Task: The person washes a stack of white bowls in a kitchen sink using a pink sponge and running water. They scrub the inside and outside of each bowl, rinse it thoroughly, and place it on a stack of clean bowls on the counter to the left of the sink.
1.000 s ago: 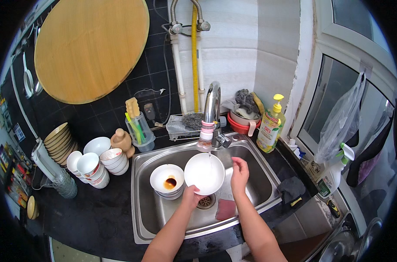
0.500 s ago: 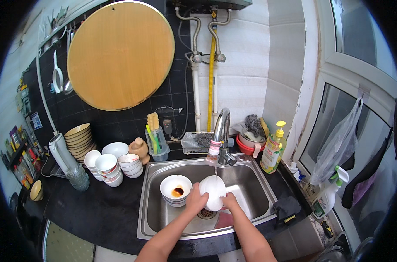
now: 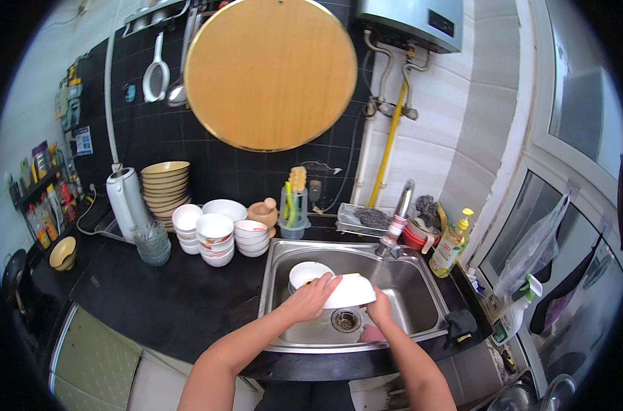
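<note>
Over the sink (image 3: 421, 312) I hold a white bowl (image 3: 352, 292) between both hands, tipped so its smooth side shows. My left hand (image 3: 314, 297) grips its left edge. On the opposite side, the fingers of my right hand (image 3: 379, 306) close round the rim, partly hidden. Just behind my left hand stands another white bowl (image 3: 307, 271), with dark residue partly visible inside. The drain (image 3: 346, 320) lies below the held bowl, and a pink piece (image 3: 372, 334) rests near the sink's front wall. The faucet (image 3: 398, 222) rises behind, right of the bowl.
Stacked white bowls (image 3: 215, 236), tan bowls (image 3: 165, 192) and glass bowls (image 3: 153, 244) stand on the left counter. A wooden mortar (image 3: 262, 215) and utensil holder (image 3: 294, 216) sit behind the sink. A yellow soap bottle (image 3: 451, 245) and dark cloth (image 3: 459, 324) flank its right side.
My view has swung left. The held bowl has gone from under the faucet's stream to a tipped position, away from the spout, with both hands still on it.
</note>
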The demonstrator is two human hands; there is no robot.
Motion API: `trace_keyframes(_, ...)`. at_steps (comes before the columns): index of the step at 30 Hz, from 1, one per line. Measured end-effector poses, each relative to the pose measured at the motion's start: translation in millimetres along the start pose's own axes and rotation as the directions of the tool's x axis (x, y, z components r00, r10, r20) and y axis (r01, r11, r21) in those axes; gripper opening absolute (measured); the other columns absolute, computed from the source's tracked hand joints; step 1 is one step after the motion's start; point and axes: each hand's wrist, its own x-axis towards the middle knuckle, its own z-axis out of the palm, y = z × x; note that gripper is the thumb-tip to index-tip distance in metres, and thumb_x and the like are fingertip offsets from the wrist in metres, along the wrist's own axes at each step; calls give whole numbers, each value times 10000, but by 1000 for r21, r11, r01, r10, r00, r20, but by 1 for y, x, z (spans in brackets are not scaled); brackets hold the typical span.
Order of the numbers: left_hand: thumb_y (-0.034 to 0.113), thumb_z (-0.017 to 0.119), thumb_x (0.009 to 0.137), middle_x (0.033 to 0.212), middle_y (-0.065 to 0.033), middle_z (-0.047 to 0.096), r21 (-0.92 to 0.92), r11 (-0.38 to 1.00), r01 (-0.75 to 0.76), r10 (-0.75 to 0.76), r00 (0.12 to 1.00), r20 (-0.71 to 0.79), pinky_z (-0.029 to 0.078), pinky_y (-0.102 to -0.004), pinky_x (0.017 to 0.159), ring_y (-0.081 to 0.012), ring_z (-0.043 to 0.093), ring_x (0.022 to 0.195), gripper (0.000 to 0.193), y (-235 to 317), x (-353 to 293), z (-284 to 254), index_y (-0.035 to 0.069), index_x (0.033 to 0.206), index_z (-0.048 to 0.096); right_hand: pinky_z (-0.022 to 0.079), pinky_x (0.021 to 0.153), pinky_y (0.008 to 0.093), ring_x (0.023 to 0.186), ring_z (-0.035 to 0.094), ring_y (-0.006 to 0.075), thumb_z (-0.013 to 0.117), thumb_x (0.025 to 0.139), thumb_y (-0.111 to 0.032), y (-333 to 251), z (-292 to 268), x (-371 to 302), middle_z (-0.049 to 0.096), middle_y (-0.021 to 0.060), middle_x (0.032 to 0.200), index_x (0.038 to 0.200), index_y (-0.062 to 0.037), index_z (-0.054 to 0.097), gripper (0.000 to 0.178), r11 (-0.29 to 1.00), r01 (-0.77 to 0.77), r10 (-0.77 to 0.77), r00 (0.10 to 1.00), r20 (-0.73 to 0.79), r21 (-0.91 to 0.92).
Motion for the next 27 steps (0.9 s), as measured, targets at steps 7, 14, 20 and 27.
trace_keyframes(7,0,535,660,1231,-192,360,77,996,-48,56,992,-109,492,-376,713,-312,528,885,774,-19,-35,-26,38,1351,189,442,699,430,864,563,386,516,790,-140,-83,-8,-35,603,199,877,943,-93,548,163,972,134,-158,981,-113,-192)
trace_keyframes(14,16,627,635,1261,-195,336,67,997,-25,35,988,-147,479,-365,760,-311,506,977,830,-34,-48,-45,42,1346,198,440,681,435,850,550,404,492,807,-137,-110,-1,-36,594,209,847,881,-52,520,116,940,171,-215,969,-122,-296)
trace_keyframes(20,85,634,662,1142,-203,444,80,980,180,-173,981,-92,484,-373,712,-320,553,884,820,-35,-62,-55,45,1348,185,440,656,433,771,583,371,522,787,-144,-118,9,-33,614,177,775,899,-80,517,129,927,185,-214,975,-58,-327)
trace_keyframes(27,97,464,763,904,-257,558,-238,823,516,-533,846,-6,454,-471,671,-396,570,801,573,-58,-90,-70,20,1269,206,461,622,364,638,616,293,536,817,-258,-158,31,-35,621,139,692,822,-4,559,255,986,138,-126,984,124,-93)
